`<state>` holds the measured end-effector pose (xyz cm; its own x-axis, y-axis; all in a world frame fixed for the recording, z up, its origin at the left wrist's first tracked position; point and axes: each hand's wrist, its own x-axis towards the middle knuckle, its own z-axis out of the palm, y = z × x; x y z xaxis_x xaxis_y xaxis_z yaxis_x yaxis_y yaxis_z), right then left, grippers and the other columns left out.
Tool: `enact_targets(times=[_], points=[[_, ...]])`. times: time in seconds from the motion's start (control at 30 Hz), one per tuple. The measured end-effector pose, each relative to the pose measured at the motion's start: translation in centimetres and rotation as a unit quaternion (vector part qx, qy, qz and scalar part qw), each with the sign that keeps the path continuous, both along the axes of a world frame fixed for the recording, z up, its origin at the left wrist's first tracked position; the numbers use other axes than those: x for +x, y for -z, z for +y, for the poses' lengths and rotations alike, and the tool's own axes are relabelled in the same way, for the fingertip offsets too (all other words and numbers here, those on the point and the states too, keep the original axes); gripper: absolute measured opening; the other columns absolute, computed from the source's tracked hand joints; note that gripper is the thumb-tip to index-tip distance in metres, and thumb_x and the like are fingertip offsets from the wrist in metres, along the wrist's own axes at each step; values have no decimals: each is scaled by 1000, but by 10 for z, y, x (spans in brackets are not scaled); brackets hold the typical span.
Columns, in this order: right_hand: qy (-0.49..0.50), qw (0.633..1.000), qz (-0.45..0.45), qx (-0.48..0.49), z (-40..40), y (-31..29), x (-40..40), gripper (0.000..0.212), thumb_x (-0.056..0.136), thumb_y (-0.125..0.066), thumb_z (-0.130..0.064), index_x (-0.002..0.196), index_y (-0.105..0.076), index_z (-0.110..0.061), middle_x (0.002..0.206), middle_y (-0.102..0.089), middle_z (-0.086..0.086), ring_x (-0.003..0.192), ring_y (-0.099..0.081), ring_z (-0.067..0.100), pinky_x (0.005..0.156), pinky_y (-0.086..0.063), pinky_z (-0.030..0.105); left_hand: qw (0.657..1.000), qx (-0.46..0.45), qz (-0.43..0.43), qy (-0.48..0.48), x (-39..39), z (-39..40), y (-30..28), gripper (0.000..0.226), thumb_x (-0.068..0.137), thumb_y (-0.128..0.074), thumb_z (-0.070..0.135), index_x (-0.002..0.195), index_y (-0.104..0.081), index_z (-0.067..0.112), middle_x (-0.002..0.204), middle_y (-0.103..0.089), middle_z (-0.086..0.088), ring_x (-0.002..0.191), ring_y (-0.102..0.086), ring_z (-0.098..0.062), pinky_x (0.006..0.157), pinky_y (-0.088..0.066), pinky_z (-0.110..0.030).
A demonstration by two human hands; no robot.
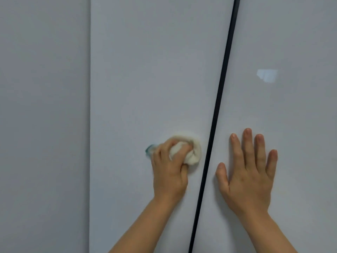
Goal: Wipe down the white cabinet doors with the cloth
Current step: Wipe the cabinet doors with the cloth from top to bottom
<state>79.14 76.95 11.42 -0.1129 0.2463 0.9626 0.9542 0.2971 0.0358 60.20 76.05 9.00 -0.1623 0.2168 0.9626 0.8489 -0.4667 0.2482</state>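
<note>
Left hand (pixel 168 170) is clenched around a bunched cream cloth (pixel 191 150), pressing it against the middle white cabinet door (pixel 149 70); a blue-green patch of the cloth shows at the hand's 10 o'clock. Right hand (pixel 249 176) lies released, fingers spread flat on the right door (pixel 291 115). A dark vertical gap (pixel 217 110) separates both doors, passing between the hands. Another white panel (pixel 43 106) stands at 9 o'clock.
</note>
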Motion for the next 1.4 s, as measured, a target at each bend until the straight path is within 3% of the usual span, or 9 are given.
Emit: enact_targets(times=[0.17, 0.27, 0.47, 0.7, 0.83, 1.0, 1.17, 1.3, 1.4], points=[[1, 1000, 4, 1, -1, -3, -5, 78, 93, -43, -40, 165, -25, -16, 175, -11, 6, 162, -4, 27, 130, 1, 54, 994, -109, 22, -21, -38, -20, 154, 54, 77, -52, 14, 125, -56, 39, 135, -45, 5, 118, -45, -22, 95, -39, -46], [-7, 1000, 4, -21, -3, -1, -2, 80, 91, -45, -40, 165, -24, -17, 175, -8, 4, 163, -1, 26, 130, 4, 52, 993, -114, -16, -6, -63, -18, 114, 47, 83, -57, 10, 122, -57, 35, 128, -51, 2, 110, -49, -24, 93, -42, -45], [-16, 998, 12, -62, -19, -6, -12, 85, 84, -47, -41, 162, -29, -13, 174, -11, 12, 162, -2, 31, 128, 1, 60, 944, -46, -314, -87, -173, 20, -45, 42, 98, -50, 21, 140, -49, 18, 136, -43, -14, 126, -39, -31, 104, -25, -32], [-55, 970, -235, 15, -36, -50, -90, 68, 96, -47, -43, 159, -40, -18, 173, -18, 10, 161, -12, 28, 130, -5, 57, 905, -53, -413, -90, -169, 20, -36, 48, 101, -50, 24, 148, -41, 26, 145, -38, -11, 134, -34, -33, 112, -29, -41], [-21, 961, -275, -18, -5, -58, -105, 71, 102, -47, -42, 164, -26, -16, 174, -10, 12, 162, -8, 31, 130, -3, 55, 959, -57, -270, -57, -91, 0, 42, 45, 101, -50, 24, 145, -43, 29, 151, -38, -8, 138, -35, -26, 115, -35, -44], [-18, 958, -287, -6, 2, -54, -101, 76, 101, -44, -40, 166, -16, -14, 174, -4, 15, 162, -2, 34, 131, -2, 55, 984, -128, -127, 6, -41, -24, 164, 56, 99, -58, 6, 142, -48, 40, 155, -32, 3, 147, -22, -6, 117, -22, -14], [-25, 958, -284, 4, 7, -48, -102, 75, 100, -45, -38, 165, -17, -12, 174, -3, 17, 161, -2, 36, 130, -2, 57, 956, -112, -272, 0, -65, -19, 191, 54, 98, -57, 3, 137, -56, 39, 137, -39, 7, 130, -41, -6, 108, -36, -12], [-35, 959, -282, 11, 9, -49, -103, 74, 100, -36, -41, 165, -15, -13, 174, -3, 16, 161, -1, 36, 130, -2, 58, 829, -132, -534, -97, -152, -10, 199, 50, 96, -55, 0, 142, -58, 19, 127, -48, -14, 103, -53, -15, 95, -41, -16], [-44, 961, -273, 13, 10, -47, -104, 74, 99, -35, -41, 165, -17, -13, 174, -4, 17, 161, -1, 36, 130, -1, 57, 819, -174, -537, -102, -188, -11, 226, 45, 93, -57, 9, 138, -62, 18, 113, -55, -23, 97, -61, -31, 95, -48, -37]])
